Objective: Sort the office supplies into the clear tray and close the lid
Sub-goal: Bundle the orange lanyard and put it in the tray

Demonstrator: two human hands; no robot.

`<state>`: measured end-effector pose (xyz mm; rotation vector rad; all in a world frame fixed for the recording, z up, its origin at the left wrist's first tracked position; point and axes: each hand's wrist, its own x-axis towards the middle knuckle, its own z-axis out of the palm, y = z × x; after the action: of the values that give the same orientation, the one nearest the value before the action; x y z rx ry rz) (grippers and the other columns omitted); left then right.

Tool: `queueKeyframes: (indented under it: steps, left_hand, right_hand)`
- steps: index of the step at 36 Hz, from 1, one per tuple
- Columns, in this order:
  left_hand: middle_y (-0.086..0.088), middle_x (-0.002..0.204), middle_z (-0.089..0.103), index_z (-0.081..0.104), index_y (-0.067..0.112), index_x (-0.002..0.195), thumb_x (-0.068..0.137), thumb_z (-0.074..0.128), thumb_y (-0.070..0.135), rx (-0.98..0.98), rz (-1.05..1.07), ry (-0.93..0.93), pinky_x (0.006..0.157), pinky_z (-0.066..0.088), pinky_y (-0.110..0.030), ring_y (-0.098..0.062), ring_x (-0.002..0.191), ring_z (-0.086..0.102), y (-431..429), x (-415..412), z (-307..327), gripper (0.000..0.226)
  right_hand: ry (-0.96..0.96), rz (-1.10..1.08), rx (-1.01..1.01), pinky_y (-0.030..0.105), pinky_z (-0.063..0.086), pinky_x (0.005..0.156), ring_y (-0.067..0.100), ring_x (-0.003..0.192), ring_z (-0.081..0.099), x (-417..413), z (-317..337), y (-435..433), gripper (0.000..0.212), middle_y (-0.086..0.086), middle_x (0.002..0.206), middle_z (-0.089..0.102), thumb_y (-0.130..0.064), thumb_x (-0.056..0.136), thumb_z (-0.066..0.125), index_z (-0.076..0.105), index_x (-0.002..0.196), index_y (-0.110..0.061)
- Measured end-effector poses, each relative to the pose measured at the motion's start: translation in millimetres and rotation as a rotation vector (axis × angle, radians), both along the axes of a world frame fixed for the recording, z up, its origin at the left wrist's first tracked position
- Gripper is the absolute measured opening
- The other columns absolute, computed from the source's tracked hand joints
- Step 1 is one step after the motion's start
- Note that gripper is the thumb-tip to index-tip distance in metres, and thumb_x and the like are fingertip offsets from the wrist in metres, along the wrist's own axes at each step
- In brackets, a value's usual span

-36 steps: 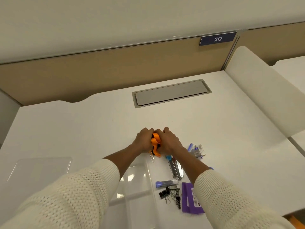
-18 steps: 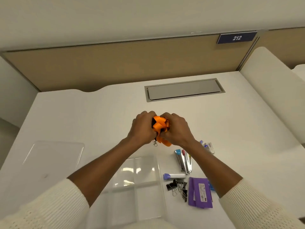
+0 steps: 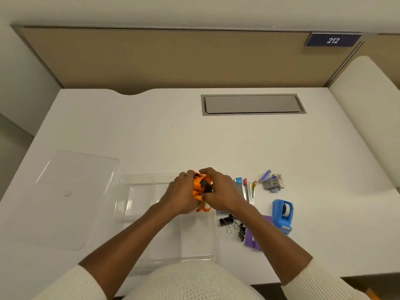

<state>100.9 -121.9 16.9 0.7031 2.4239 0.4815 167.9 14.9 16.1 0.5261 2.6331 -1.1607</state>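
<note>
1. Clear plastic makes up the divided tray (image 3: 151, 252), which sits on the white desk (image 3: 151, 131) right in front of the person; the compartments that can be seen hold nothing, though the arms hide part of them.
2. Its matching clear lid (image 3: 65, 191) lies flat on the desk just to the left of the tray, off the tray entirely.
3. Both hands meet above the tray's far right corner, bunching an orange lanyard (image 3: 200, 188) between them.
4. Fingers of the left hand (image 3: 184, 194) are curled tight around the left side of the orange bundle.
5. Fingers of the right hand (image 3: 218, 191) close over its right side and top; a dark piece shows in the middle of the strap, and an orange loop (image 3: 203, 208) hangs out below the hands.
6. Right of the tray, loose on the desk, lie the other supplies: a few slim metal items with coloured ends (image 3: 246, 189), a small box of staples (image 3: 273, 182), a blue tape dispenser (image 3: 282, 215), black binder clips (image 3: 232, 225) and a purple packet (image 3: 252, 240) partly under the right forearm.
7. Farther back, a grey cable hatch (image 3: 252, 104) is set into the desk, and a blue sign reading 212 (image 3: 333, 40) is fixed to the partition.
</note>
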Motion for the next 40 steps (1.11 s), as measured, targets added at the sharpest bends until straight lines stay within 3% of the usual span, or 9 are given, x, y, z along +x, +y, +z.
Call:
queueKeyframes:
  steps: [6,10,14,18,25,28,33,38,40]
  left_hand:
    - [-0.002,0.127,0.066,0.039,0.021,0.149,0.085,0.082,0.039,-0.076,-0.237,0.062,0.089,0.058,-0.039,-0.026,0.107,0.068,-10.0,-1.2,5.2,0.079]
    - [-0.001,0.113,0.069,0.053,0.028,0.13,0.086,0.078,0.039,-0.098,-0.274,0.197,0.078,0.058,-0.036,-0.023,0.096,0.067,-15.3,-5.4,13.6,0.052]
    - [-0.001,0.102,0.069,0.071,0.021,0.104,0.088,0.075,0.023,-0.023,-0.225,0.15,0.082,0.058,-0.037,-0.02,0.091,0.065,-21.4,-11.3,6.7,0.016]
    - [0.002,0.088,0.067,0.077,0.016,0.092,0.083,0.073,0.013,0.028,-0.182,0.144,0.065,0.046,-0.022,-0.017,0.081,0.061,-27.2,-8.2,-12.6,0.01]
    - [-0.002,0.074,0.063,0.072,0.01,0.081,0.087,0.064,0.013,-0.075,-0.238,0.241,0.062,0.041,-0.029,-0.018,0.07,0.056,-14.1,2.1,-28.9,0.01]
    - [-0.004,0.081,0.07,0.067,0.011,0.082,0.085,0.064,0.012,-0.069,-0.282,0.216,0.065,0.049,-0.033,-0.02,0.071,0.059,-15.0,-1.9,-26.0,0.004]
    - [0.003,0.084,0.07,0.065,0.02,0.089,0.089,0.066,0.016,0.019,-0.257,0.289,0.057,0.039,-0.026,-0.018,0.072,0.06,-24.6,-8.1,-12.1,0.004]
    - [0.004,0.105,0.066,0.07,0.023,0.111,0.091,0.076,0.039,0.105,-0.159,0.314,0.079,0.057,-0.035,-0.018,0.092,0.063,-30.8,-8.5,-13.6,0.026]
    - [0.004,0.111,0.062,0.07,0.023,0.114,0.086,0.083,0.039,0.115,-0.156,0.231,0.081,0.058,-0.035,-0.018,0.093,0.062,-29.9,-7.8,-16.2,0.035]
  right_hand:
    - [0.083,0.116,0.217,0.043,0.056,0.092,0.026,0.106,0.068,9.4,12.0,3.2,0.047,0.006,0.122,0.071,-0.006,0.09,0.067,0.061,0.135,-0.018]
    - [0.072,0.122,0.264,0.042,0.057,0.09,0.027,0.105,0.067,15.0,8.8,3.9,0.038,0.006,0.118,0.071,-0.008,0.091,0.069,0.068,0.128,-0.018]
    - [0.092,0.164,0.283,0.035,0.055,0.081,0.029,0.096,0.067,21.8,-5.8,-5.5,0.027,0.01,0.109,0.071,-0.012,0.096,0.066,0.077,0.119,-0.018]
    - [0.093,0.299,0.361,0.041,0.054,0.082,0.03,0.098,0.064,29.3,-28.3,-19.1,0.021,0.012,0.107,0.068,-0.003,0.092,0.064,0.075,0.109,-0.01]
    - [0.042,0.31,0.396,0.032,0.047,0.077,0.031,0.099,0.065,23.1,-36.3,-31.8,0.022,0.016,0.11,0.067,0.006,0.089,0.058,0.07,0.105,-0.004]
    - [0.066,0.254,0.403,0.029,0.042,0.071,0.029,0.093,0.066,24.8,-30.2,-31.0,0.021,0.011,0.103,0.069,0.002,0.089,0.057,0.071,0.101,-0.009]
    - [0.245,0.011,0.451,0.041,0.06,0.064,0.026,0.082,0.066,41.6,-19.8,-25.1,0.019,0.008,0.094,0.071,-0.003,0.082,0.076,0.075,0.098,-0.013]
    - [0.087,-0.248,0.374,0.038,0.053,0.097,0.029,0.129,0.057,47.0,-27.6,-14.4,0.047,0.011,0.14,0.06,-0.028,0.096,0.072,0.061,0.14,-0.015]
    - [-0.014,-0.253,0.291,0.035,0.052,0.098,0.027,0.126,0.059,45.2,-30.3,-10.2,0.049,0.01,0.141,0.06,-0.035,0.098,0.069,0.059,0.142,-0.016]
